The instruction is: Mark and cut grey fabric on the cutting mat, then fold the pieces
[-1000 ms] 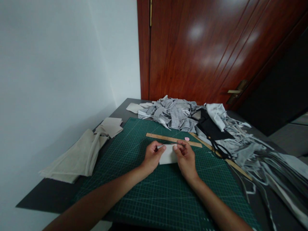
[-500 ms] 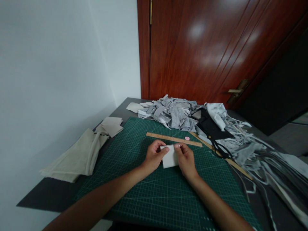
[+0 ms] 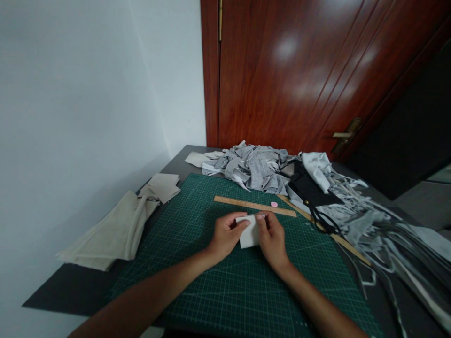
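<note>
Between my hands is a small off-white piece of folded fabric (image 3: 249, 237), held above the green cutting mat (image 3: 197, 291). My left hand (image 3: 225, 234) pinches its upper left edge, thumb on the near face and fingers behind. On the other side my right hand (image 3: 273, 237) grips the top right corner, its thumb pressed near the upper edge. Just beyond the hands lies a wooden ruler (image 3: 253, 205), with a pink piece of chalk or similar small disc (image 3: 274, 204) beside it.
Grey fabric scraps (image 3: 257, 164) are heaped at the back. Black-handled scissors (image 3: 324, 223) rest over a second wooden ruler (image 3: 352, 249) at right, near a black cloth (image 3: 312, 185) and tangled strips. Cream cloth (image 3: 109, 232) and folded pieces (image 3: 164, 187) lie left, by the wall.
My left fingers have shifted slightly along the fabric's upper edge, and the right hand covers a bit more of its right side. The view has tilted very slightly.
</note>
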A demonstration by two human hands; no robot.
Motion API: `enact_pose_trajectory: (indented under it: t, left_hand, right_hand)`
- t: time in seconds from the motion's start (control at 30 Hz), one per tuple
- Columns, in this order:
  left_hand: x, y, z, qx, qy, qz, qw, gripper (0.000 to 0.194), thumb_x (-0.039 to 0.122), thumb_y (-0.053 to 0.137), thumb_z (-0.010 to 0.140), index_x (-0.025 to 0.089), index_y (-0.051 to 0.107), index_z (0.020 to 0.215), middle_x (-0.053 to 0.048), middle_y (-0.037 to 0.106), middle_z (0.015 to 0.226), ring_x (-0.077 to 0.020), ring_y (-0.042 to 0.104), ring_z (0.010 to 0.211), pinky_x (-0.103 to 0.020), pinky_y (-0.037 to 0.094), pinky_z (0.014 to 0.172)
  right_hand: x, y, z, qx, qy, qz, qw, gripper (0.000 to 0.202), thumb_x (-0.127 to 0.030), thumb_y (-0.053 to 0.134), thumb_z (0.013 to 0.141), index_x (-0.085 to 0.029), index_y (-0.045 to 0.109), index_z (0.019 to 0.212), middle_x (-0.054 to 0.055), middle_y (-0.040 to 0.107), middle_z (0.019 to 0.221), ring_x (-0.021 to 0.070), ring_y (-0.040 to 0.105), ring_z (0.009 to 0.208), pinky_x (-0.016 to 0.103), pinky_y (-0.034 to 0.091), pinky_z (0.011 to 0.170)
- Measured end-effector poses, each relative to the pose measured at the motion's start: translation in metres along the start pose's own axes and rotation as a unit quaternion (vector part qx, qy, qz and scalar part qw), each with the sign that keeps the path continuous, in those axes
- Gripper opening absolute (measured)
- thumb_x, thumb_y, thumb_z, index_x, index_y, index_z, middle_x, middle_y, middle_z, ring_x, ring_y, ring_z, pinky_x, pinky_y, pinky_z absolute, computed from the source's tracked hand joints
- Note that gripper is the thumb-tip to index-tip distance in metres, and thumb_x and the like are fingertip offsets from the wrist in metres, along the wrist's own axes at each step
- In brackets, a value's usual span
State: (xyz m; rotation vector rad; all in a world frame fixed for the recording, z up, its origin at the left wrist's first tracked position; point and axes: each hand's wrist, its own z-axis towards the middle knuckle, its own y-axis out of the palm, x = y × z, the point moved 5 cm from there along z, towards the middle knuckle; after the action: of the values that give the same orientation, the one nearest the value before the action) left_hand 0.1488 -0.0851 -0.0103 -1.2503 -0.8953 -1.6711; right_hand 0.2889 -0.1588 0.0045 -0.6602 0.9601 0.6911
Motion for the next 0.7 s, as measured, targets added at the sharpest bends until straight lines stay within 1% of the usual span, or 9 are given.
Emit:
enact_pose_trajectory:
  t: [0.2,0.3,0.43,0.57,0.63,0.7]
  left_hand:
    - [0.007,-0.0018,0.0006,0.014,0.044,0.053,0.998,0.02,0.035,0.076,0.08,0.018,0.079,0.09,-0.007,0.076,0.084,-0.0193,0.067,0.073,-0.028,0.052,0.065]
    - [0.009,-0.0015,0.0007,0.012,0.057,0.072,0.996,0.018,0.035,0.073,0.083,0.018,0.079,0.088,-0.006,0.076,0.081,-0.0184,0.066,0.07,-0.027,0.049,0.063]
    - [0.0088,-0.0019,0.0008,0.001,0.053,0.081,0.995,0.02,0.037,0.07,0.085,0.019,0.078,0.086,-0.005,0.074,0.078,-0.0176,0.064,0.068,-0.026,0.047,0.062]
    - [0.0092,-0.003,0.0021,-0.008,0.049,0.093,0.994,0.02,0.037,0.069,0.086,0.018,0.075,0.085,-0.003,0.072,0.077,-0.0163,0.062,0.068,-0.025,0.046,0.062]
    - [0.009,-0.0011,0.0029,-0.028,0.046,0.089,0.995,0.018,0.035,0.07,0.084,0.018,0.074,0.087,-0.003,0.072,0.08,-0.0166,0.063,0.07,-0.025,0.046,0.063]
    - [0.0076,0.0014,0.0034,-0.049,0.039,0.089,0.994,0.018,0.035,0.069,0.083,0.018,0.074,0.086,-0.003,0.072,0.078,-0.0166,0.062,0.07,-0.025,0.045,0.063]
  right_hand:
    - [0.0058,0.0013,0.0,-0.001,0.011,-0.024,1.0,0.031,-0.049,0.052,0.098,-0.022,0.064,0.088,-0.001,0.063,0.072,0.0177,0.055,0.065,0.028,0.039,0.059]
    - [0.0067,0.0019,0.0009,-0.005,0.006,-0.037,0.999,0.031,-0.048,0.051,0.098,-0.022,0.063,0.086,-0.001,0.06,0.069,0.0171,0.053,0.063,0.028,0.038,0.057]
    - [0.0044,0.0017,0.0018,-0.007,-0.005,-0.034,0.999,0.031,-0.047,0.052,0.098,-0.022,0.064,0.086,-0.001,0.062,0.069,0.017,0.054,0.062,0.028,0.039,0.057]
    - [0.0024,0.0033,0.0015,-0.028,-0.008,-0.022,0.999,0.03,-0.047,0.053,0.097,-0.022,0.066,0.088,0.001,0.066,0.072,0.0185,0.058,0.066,0.028,0.041,0.059]
    - [0.0007,0.005,0.0011,-0.044,-0.017,-0.007,0.999,0.029,-0.047,0.054,0.097,-0.023,0.067,0.088,0.001,0.068,0.075,0.0194,0.06,0.068,0.029,0.043,0.06]
    - [-0.0015,0.0062,0.0013,-0.058,-0.027,0.003,0.998,0.028,-0.047,0.055,0.096,-0.023,0.068,0.087,0.002,0.068,0.075,0.0195,0.061,0.069,0.029,0.044,0.062]
